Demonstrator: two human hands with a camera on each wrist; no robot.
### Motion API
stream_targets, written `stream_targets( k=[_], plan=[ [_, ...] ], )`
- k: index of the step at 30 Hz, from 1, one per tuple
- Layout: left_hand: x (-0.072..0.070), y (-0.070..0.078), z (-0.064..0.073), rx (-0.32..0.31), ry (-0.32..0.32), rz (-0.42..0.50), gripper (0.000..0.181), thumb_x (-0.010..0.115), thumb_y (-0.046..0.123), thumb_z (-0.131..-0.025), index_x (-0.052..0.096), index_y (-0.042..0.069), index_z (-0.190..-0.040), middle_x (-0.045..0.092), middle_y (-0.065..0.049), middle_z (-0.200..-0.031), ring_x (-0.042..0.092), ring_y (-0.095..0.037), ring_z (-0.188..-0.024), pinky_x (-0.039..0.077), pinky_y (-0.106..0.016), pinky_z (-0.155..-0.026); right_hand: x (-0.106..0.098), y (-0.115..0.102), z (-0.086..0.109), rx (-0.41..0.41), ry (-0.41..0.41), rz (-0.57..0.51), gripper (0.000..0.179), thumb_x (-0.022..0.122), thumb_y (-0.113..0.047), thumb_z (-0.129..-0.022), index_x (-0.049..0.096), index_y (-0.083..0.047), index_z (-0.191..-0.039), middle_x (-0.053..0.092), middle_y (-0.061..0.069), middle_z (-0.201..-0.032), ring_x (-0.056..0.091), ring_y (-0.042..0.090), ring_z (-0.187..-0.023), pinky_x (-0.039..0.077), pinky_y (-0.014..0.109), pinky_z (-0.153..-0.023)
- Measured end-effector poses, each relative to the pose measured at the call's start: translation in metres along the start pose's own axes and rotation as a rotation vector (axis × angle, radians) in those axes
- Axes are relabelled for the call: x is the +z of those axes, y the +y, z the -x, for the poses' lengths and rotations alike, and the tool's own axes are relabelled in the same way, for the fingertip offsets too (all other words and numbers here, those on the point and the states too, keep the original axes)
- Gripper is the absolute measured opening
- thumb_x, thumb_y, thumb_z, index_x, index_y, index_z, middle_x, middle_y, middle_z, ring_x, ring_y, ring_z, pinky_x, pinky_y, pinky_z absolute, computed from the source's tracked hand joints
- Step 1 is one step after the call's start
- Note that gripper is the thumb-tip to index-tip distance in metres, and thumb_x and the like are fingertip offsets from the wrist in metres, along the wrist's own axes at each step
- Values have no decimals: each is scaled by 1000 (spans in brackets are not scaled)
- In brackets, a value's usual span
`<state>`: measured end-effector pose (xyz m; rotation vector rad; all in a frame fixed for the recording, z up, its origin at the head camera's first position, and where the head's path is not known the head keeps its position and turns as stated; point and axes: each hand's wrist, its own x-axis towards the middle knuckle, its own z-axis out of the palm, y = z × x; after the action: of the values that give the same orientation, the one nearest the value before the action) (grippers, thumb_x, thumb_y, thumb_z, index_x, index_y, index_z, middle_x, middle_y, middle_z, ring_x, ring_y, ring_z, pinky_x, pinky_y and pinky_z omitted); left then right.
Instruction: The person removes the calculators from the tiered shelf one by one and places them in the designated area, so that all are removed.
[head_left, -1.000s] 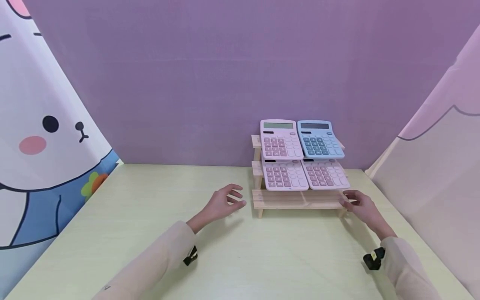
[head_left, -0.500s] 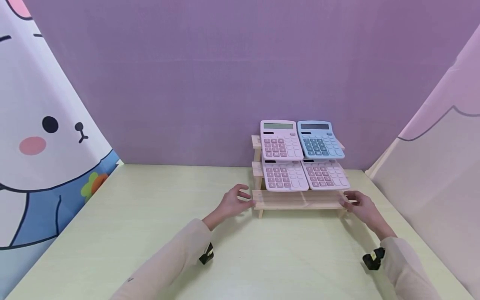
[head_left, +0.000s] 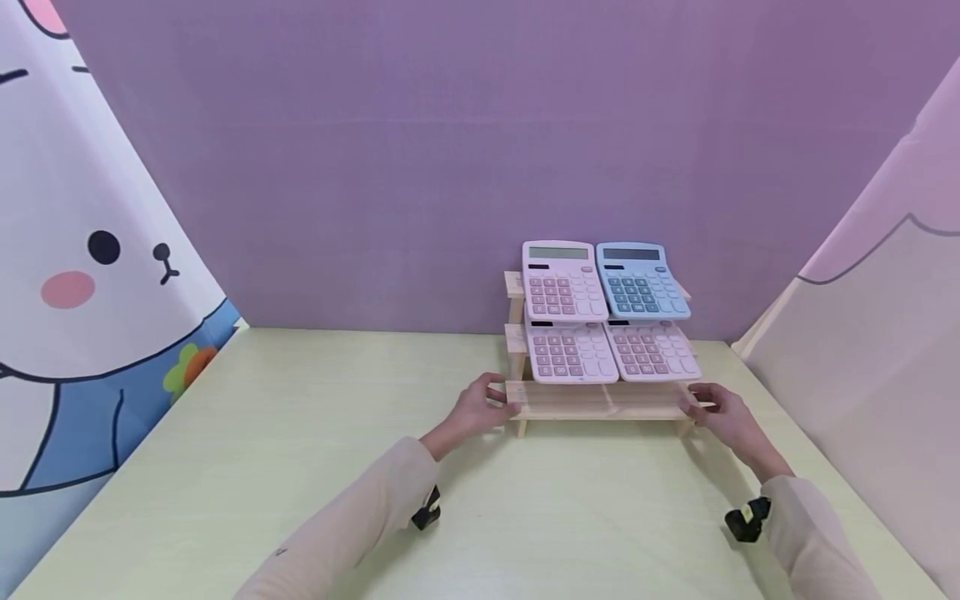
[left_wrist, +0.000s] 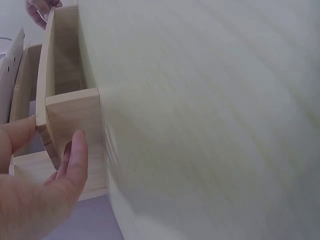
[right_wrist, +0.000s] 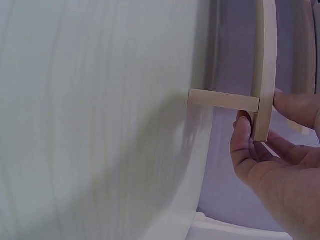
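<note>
A tiered wooden display rack (head_left: 562, 400) stands on the table with calculators leaning on its upper two steps. On the top step are a pink calculator (head_left: 564, 282) and a blue calculator (head_left: 642, 282); below them sit two more pink ones, a left calculator (head_left: 572, 354) and a right calculator (head_left: 652, 352). My left hand (head_left: 478, 406) holds the left end of the lowest step, thumb on its upper face and fingers around the end by the leg. At the opposite end my right hand (head_left: 723, 415) grips the same step, thumb above and fingers curled beneath.
The pale wooden table (head_left: 337, 383) spreads left of and in front of the rack. Behind rises a purple backdrop (head_left: 360, 167). A cartoon-printed cloth (head_left: 67, 192) hangs at left, and a pale pink-and-cream cloth (head_left: 870, 358) borders the right.
My left hand has moved right, from beside the rack to its lowest step's left end, and taken hold there. My right hand keeps its grip; the rack and calculators stay put.
</note>
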<state>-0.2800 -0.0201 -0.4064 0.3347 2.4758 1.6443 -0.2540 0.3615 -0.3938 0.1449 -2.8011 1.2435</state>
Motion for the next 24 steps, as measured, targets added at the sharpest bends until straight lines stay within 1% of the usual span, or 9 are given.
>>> stream_targets(
  k=[3,6,7,10,13,14,16,19,24],
  plan=[
    [1,2,1,-6,2,21,57,69,15,-80,41,0,-128,61,-19,-106,63,-29,-93,56,-30,-72,0,0,0,-3,0,-11,47,52,-13,-92,36,17,-125,46,38,-118,50,-10,-74,51,17,-63],
    [2,3,2,-3,-1,70,57,68,10,-80,40,-2,-128,60,-22,-105,63,-30,-92,57,-32,-71,1,0,0,-2,0,-14,47,52,-12,-92,36,17,-125,46,38,-118,50,-10,-74,51,17,-64],
    [1,8,5,-5,-1,81,56,67,8,-80,40,-4,-128,59,-23,-106,63,-31,-92,57,-34,-71,1,0,0,1,-1,-16,47,52,-12,-92,36,17,-125,45,38,-118,50,-10,-75,51,17,-64],
    [2,8,4,-17,4,97,56,67,7,-80,40,-3,-128,59,-23,-105,63,-30,-91,57,-33,-70,1,-1,0,4,-2,-24,47,52,-12,-91,36,17,-125,45,38,-118,50,-10,-75,51,16,-64],
    [2,9,4,-35,15,84,56,68,8,-80,41,-2,-128,60,-21,-105,63,-28,-91,57,-30,-70,1,-1,0,0,0,-30,46,52,-10,-91,36,17,-124,45,38,-118,50,-10,-75,50,15,-64],
    [3,5,1,-38,19,78,56,69,9,-79,42,0,-127,60,-19,-104,63,-26,-90,57,-28,-69,1,-1,1,-1,2,-31,46,52,-10,-91,36,18,-124,45,38,-117,50,-10,-75,50,15,-64],
    [3,5,1,-42,23,77,55,69,10,-79,43,0,-127,60,-19,-104,62,-26,-90,56,-27,-69,1,-1,1,0,4,-29,46,52,-11,-91,36,18,-124,45,38,-118,50,-10,-75,50,15,-64],
    [4,5,1,-33,30,65,55,69,9,-79,44,0,-126,61,-18,-103,62,-26,-90,56,-28,-68,1,-2,1,8,2,-23,48,52,-13,-92,36,17,-125,45,38,-119,50,-10,-75,49,14,-65],
    [3,5,1,-36,37,59,55,71,11,-78,45,1,-125,61,-18,-104,62,-26,-91,56,-27,-69,1,-3,2,17,-5,-23,49,52,-14,-92,35,17,-126,45,38,-119,50,-9,-76,49,14,-66]
  ],
)
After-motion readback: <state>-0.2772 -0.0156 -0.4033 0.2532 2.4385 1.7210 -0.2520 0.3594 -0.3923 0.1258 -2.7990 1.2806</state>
